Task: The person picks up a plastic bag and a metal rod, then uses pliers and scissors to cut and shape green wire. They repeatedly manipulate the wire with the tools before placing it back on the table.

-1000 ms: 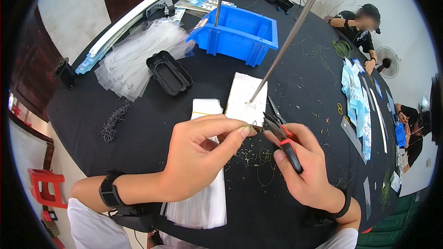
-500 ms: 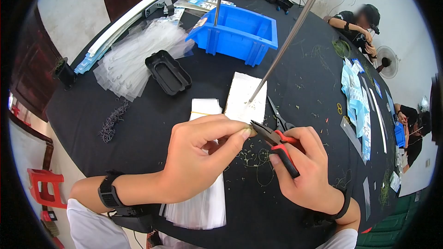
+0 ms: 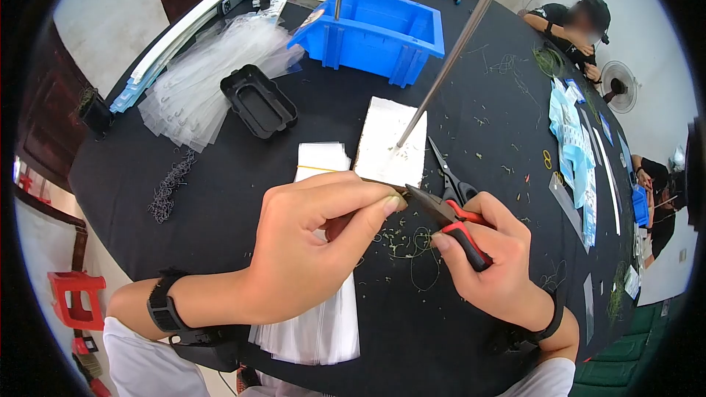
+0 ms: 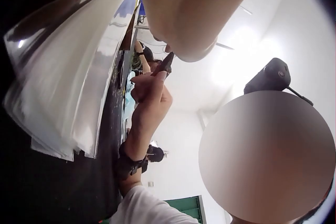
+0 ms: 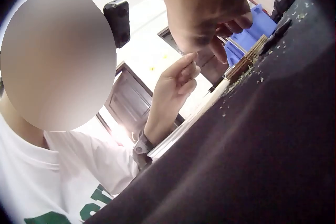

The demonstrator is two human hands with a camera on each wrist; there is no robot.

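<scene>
My left hand (image 3: 316,246) pinches a tiny piece of thin greenish line (image 3: 404,195) between thumb and index finger; most of it is hidden by the fingertips. In my right hand (image 3: 496,254) is a pair of pliers (image 3: 446,219) with red and black handles, gripped with thumb and fingers. The dark tips of the pliers point left, right beside the left fingertips. Beyond both hands lies a white board (image 3: 390,140) with a metal rod (image 3: 454,59) standing on it. Black-handled scissors (image 3: 454,181) lie to its right, partly behind the right hand.
A stack of clear plastic sleeves (image 3: 312,334) lies under my left forearm. Further off are a blue bin (image 3: 368,44), a black tray (image 3: 259,101), a heap of small dark hooks (image 3: 172,187) and more sleeves (image 3: 213,77). Green line scraps (image 3: 401,242) litter the cloth. Other people sit at right.
The pliers moved left to the left fingertips, then drew back slightly to the right. The left hand keeps its pinch. The head view has tilted down a little.
</scene>
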